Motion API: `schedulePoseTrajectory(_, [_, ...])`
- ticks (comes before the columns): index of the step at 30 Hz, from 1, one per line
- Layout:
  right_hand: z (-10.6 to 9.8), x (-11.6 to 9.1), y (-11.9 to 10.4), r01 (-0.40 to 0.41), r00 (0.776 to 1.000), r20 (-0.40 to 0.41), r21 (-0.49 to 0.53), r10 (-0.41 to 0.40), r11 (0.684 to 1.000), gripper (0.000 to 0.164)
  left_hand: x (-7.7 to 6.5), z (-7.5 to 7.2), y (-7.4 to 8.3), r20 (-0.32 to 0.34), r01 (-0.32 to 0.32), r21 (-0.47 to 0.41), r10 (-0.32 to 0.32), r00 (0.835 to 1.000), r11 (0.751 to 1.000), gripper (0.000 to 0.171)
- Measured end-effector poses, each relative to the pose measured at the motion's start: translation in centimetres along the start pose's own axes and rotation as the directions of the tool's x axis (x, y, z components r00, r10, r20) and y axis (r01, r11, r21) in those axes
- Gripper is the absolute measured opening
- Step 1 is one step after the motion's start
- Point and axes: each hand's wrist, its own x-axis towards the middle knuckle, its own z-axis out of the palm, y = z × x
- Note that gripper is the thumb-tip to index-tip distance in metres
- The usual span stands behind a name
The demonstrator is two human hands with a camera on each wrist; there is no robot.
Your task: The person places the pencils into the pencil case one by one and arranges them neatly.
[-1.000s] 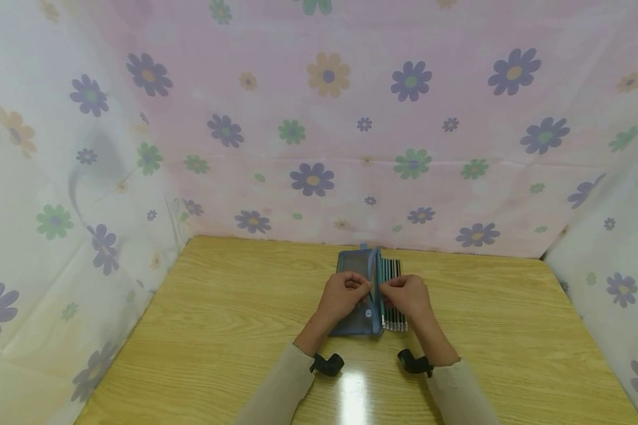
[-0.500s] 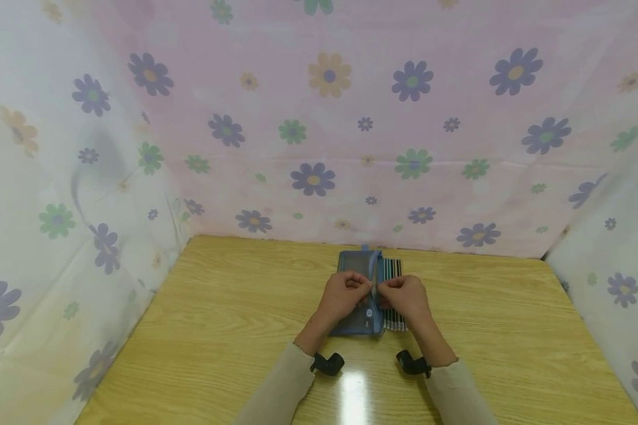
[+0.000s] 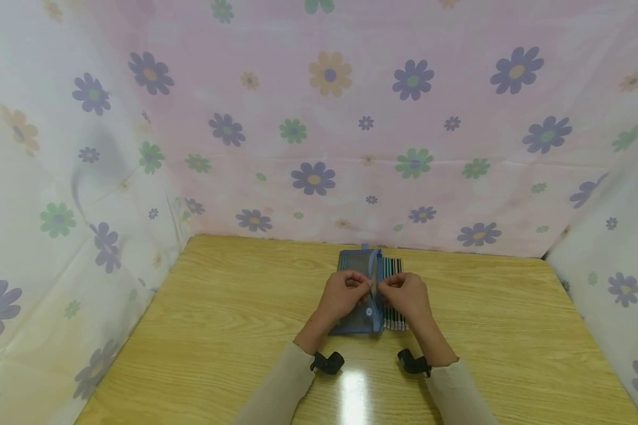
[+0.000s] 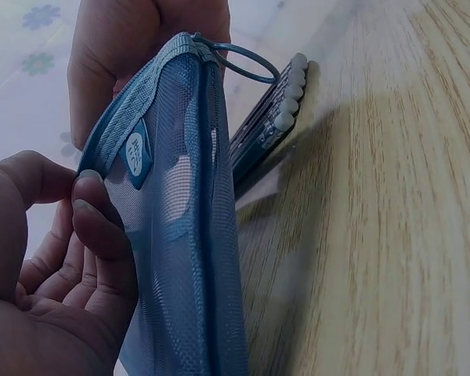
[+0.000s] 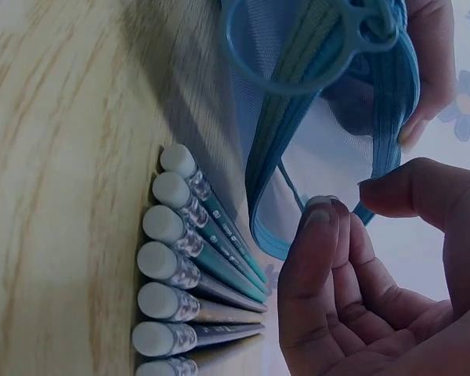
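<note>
A blue mesh pencil case [image 3: 356,321] lies in the middle of the table's far part, its zipped mouth facing right and spread apart. My left hand [image 3: 340,298] lies over it and pinches one zipper edge between thumb and forefinger. At the other side of the mouth, my right hand [image 3: 408,295] has its thumb and curled fingertips at the zipper edge; the fingers [image 5: 317,243] cover part of that edge in the right wrist view. A round blue ring [image 5: 239,43] hangs at the zipper's end. Pencils [image 5: 192,301] with white erasers lie beside the mouth, partly under my right hand.
The wood-grain table [image 3: 234,330] stretches out on both sides of the pencil case. A flower-print cloth [image 3: 361,153] stands behind the table and along its sides. Black wrist mounts [image 3: 329,364] sit below both hands.
The pencil case's right edge has shifted slightly right, covering the leftmost pencil that showed beside it a second ago. Both hands stay nearly in place, the right one moving only a little.
</note>
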Motion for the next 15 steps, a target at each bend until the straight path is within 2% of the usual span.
schedulePoseTrajectory(10, [-0.7, 0.3, 0.4, 0.099, 0.991, -0.064, -0.197, -0.114, 0.975, 0.014, 0.1, 0.0, 0.0, -0.006, 0.013, -0.015, -0.013, 1.0, 1.0, 0.015])
schedulePoseTrajectory(15, [-1.1, 0.3, 0.6, 0.111, 0.987, -0.084, -0.237, -0.134, 0.965, 0.015, 0.0, 0.1, 0.1, -0.015, 0.01, -0.018, -0.01, 1.0, 1.0, 0.015])
